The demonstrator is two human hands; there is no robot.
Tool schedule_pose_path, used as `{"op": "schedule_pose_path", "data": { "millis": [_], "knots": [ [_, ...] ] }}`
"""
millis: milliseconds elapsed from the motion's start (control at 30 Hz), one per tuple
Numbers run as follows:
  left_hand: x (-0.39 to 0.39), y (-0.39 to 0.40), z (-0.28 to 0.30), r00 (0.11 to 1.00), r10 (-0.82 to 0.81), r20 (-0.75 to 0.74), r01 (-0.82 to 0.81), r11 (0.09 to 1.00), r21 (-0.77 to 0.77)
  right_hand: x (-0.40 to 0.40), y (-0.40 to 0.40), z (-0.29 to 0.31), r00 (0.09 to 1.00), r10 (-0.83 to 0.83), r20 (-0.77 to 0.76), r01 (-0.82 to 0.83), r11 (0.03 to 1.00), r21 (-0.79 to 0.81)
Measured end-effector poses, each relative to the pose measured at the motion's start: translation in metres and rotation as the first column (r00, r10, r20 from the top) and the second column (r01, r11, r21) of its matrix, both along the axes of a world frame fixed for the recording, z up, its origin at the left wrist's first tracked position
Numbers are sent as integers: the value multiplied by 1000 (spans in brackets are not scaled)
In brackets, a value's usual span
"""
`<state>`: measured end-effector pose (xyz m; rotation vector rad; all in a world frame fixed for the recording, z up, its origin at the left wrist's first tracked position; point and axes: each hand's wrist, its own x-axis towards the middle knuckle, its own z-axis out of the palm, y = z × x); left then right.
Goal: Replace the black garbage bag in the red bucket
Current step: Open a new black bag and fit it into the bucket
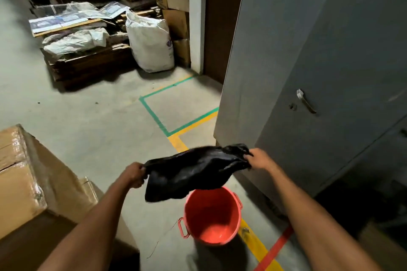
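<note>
You hold a black garbage bag [193, 171] stretched between both hands above a red bucket [211, 215] that stands on the concrete floor [99, 116]. Your left hand [134, 175] has its fingers curled round the bag's left edge, left of the bucket and higher in the frame; your right hand [261, 159] pinches the crumpled right end, above the bucket and to its right. The bag hangs slack and folded (its opening cannot be made out), its lower part drooping over the bucket's far rim without clearly touching it. The bucket is upright, its inside bare and red, one side handle turned toward the left. A yellow floor line [253, 242] runs just beside the bucket on its right. A grey metal cabinet [308, 61] rises to the bucket's right, a cardboard box [24, 174] sits to its left, and a white sack [150, 44] stands well beyond it.
</note>
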<state>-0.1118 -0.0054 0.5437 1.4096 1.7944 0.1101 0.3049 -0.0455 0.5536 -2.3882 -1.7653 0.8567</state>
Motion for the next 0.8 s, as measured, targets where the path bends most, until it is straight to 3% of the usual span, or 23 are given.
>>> {"op": "schedule_pose_path", "data": {
  "millis": [67, 167, 300, 367, 433, 467, 567, 667, 733, 800],
  "knots": [
    [-5, 0, -5, 924, 280, 262, -278, 960, -45, 14, -1, -8, 917, -297, -267, 322, 945, 54],
    [-1, 11, 10, 752, 445, 487, -476, 877, -66, 18, -1, 0, 550, -491, -675, 652, 758, -20],
    [10, 26, 33, 627, 479, 614, -557, 827, -76, 22, 7, 12, 294, -500, -814, 779, 619, -99],
    [17, 32, 44, 559, 499, 662, -583, 804, -113, 21, 12, 16, 249, -476, -843, 811, 579, -87],
    [25, 38, 55, 487, 512, 708, -638, 762, -111, 21, 15, 20, 335, -473, -815, 825, 566, 10],
    [27, 41, 58, 503, 494, 709, -657, 752, -58, 22, 15, 23, 390, -473, -790, 825, 560, 72],
    [24, 46, 59, 745, 334, 577, -542, 808, 232, 29, 14, 30, 559, -509, -654, 798, 545, 258],
    [16, 47, 56, 900, 63, 432, -263, 868, 421, 35, 10, 38, 753, -458, -472, 651, 624, 433],
    [16, 48, 56, 981, -106, 161, -1, 833, 553, 34, 11, 41, 882, -297, -365, 467, 658, 591],
    [19, 52, 56, 958, -235, -164, 285, 727, 624, 28, 14, 43, 957, -164, -240, 288, 651, 702]
  ]
}}
